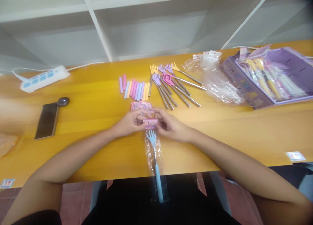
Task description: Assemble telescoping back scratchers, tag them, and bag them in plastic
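Note:
Both of my hands meet at a small pink printed header card (150,123) at the top of a clear plastic bag. My left hand (132,121) pinches the card's left side, and my right hand (170,124) grips its right side. Inside the bag lies a light blue back scratcher (158,182) with a hand-shaped head and a metal shaft. Its handle end hangs past the table's front edge. Just beyond my fingers sit more pink printed cards (139,105), partly covered by my hands.
Coloured handle tubes (137,89) lie in a row. Right of them are several back scratcher heads on metal rods (181,91), clear plastic bags (215,78) and a purple box (259,94) of packed pieces. A power strip (45,78), phone (47,120) and dark mouse-like object (63,101) lie left.

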`<state>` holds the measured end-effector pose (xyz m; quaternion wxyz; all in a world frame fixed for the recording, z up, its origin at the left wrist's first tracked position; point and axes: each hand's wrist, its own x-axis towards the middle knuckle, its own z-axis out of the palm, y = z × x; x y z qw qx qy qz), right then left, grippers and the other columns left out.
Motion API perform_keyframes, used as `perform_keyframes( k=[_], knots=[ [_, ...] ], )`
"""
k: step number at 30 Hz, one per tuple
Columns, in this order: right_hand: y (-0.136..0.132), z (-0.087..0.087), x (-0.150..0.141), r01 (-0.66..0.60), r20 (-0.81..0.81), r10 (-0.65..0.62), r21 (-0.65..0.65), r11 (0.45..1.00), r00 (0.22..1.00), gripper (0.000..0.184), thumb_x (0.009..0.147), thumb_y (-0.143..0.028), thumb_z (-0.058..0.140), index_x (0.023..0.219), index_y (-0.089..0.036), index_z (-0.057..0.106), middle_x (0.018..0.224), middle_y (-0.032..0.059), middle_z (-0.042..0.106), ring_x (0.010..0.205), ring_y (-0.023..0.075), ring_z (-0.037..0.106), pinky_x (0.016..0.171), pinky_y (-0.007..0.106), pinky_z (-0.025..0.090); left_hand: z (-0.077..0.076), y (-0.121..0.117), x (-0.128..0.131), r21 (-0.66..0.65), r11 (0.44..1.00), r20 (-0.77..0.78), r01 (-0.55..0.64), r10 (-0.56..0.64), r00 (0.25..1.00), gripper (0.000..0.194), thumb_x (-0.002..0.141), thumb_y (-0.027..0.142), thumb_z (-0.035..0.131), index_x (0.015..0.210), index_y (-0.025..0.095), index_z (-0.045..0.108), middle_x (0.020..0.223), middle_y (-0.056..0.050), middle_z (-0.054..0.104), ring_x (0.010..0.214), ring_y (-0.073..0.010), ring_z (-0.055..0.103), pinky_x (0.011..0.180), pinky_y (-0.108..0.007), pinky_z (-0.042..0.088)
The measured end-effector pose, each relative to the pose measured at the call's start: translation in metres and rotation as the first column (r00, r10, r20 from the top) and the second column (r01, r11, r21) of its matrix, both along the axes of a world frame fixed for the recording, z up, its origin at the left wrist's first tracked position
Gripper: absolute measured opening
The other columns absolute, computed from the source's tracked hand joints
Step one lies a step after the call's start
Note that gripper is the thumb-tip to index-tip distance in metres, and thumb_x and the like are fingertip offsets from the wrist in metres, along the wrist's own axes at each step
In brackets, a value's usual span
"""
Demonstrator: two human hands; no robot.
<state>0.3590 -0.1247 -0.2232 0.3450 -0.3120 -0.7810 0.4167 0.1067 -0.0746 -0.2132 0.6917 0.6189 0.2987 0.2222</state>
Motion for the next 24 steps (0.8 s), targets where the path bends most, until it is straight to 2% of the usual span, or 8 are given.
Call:
perform_keyframes(
  k=[6,8,11,12,13,16,20,24],
  knots=[
    [0.000,0.001,0.001,-0.011,-0.002,0.011,-0.048,0.999,1.000,0.070,0.101,-0.014,0.057,0.165,-0.023,0.029,0.097,-0.0017,0.055,0.071,0.0088,0.051,0.065,0.021,0.044,0.001,0.001,-0.001,0.025,1.000,-0.019,0.011,-0.010,1.000,0.032,0.089,0.019,0.080,0.119,0.018,0.069,0.096,-0.003,0.082,0.082,-0.0114,0.076,0.078,-0.022,0.057],
    [-0.001,0.003,0.000,0.030,0.001,-0.030,-0.073,0.997,1.000,0.061,0.103,-0.018,0.057,0.159,-0.021,0.033,0.091,-0.0034,0.054,0.070,0.0095,0.050,0.066,0.022,0.043,0.000,0.001,-0.001,0.037,0.999,-0.024,0.023,-0.022,0.999,0.033,0.088,0.018,0.080,0.120,0.017,0.069,0.099,-0.005,0.082,0.086,-0.0125,0.077,0.078,-0.022,0.056],
    [-0.008,0.012,-0.001,0.222,-0.001,-0.227,-0.205,0.953,0.974,0.027,0.113,-0.036,0.050,0.133,-0.019,0.049,0.076,-0.0057,0.050,0.064,0.0110,0.046,0.063,0.024,0.041,0.000,0.000,0.000,0.055,0.998,-0.019,0.037,-0.036,0.999,0.037,0.087,0.018,0.081,0.122,0.016,0.070,0.103,-0.007,0.083,0.091,-0.0152,0.079,0.081,-0.024,0.057],
    [-0.012,0.016,-0.001,0.264,0.016,-0.271,-0.289,0.920,0.962,0.026,0.115,-0.044,0.046,0.122,-0.019,0.051,0.072,-0.0060,0.049,0.061,0.0113,0.045,0.061,0.024,0.039,0.000,0.000,0.000,0.058,0.998,-0.013,0.030,-0.030,0.999,0.038,0.087,0.019,0.081,0.123,0.016,0.070,0.104,-0.007,0.083,0.091,-0.0153,0.079,0.081,-0.024,0.057],
    [-0.018,0.021,-0.001,0.275,0.046,-0.279,-0.380,0.883,0.959,0.035,0.116,-0.053,0.043,0.112,-0.020,0.051,0.068,-0.0059,0.049,0.058,0.0115,0.044,0.059,0.025,0.038,0.000,0.000,0.001,0.059,0.998,-0.009,0.020,-0.019,1.000,0.039,0.087,0.019,0.082,0.124,0.016,0.070,0.104,-0.007,0.083,0.091,-0.0151,0.079,0.081,-0.023,0.056],
    [-0.041,0.031,-0.001,0.197,0.138,-0.144,-0.548,0.813,0.980,0.054,0.113,-0.070,0.041,0.096,-0.020,0.054,0.069,-0.0025,0.053,0.061,0.0124,0.047,0.060,0.027,0.040,0.001,0.001,0.001,0.056,0.998,-0.016,-0.022,0.023,1.000,0.041,0.086,0.023,0.085,0.123,0.015,0.071,0.102,-0.007,0.083,0.089,-0.0142,0.078,0.081,-0.023,0.056],
    [-0.078,0.031,-0.008,0.125,0.152,-0.050,-0.533,0.837,0.987,0.052,0.110,-0.067,0.053,0.096,-0.018,0.064,0.091,0.0035,0.064,0.084,0.0160,0.056,0.077,0.029,0.048,0.001,0.002,-0.001,0.051,0.999,0.008,-0.007,0.007,1.000,0.035,0.088,0.028,0.087,0.117,0.015,0.073,0.100,-0.007,0.082,0.087,-0.0148,0.077,0.080,-0.025,0.057],
    [-0.103,0.027,-0.016,0.173,0.218,-0.066,-0.521,0.836,0.974,0.043,0.108,-0.060,0.062,0.096,-0.019,0.067,0.083,0.0014,0.061,0.074,0.0142,0.050,0.069,0.028,0.042,-0.004,0.005,-0.005,0.010,1.000,0.085,0.000,-0.001,0.996,0.032,0.092,0.032,0.084,0.118,0.016,0.075,0.107,-0.009,0.083,0.093,-0.0169,0.078,0.086,-0.029,0.059]
  ],
)
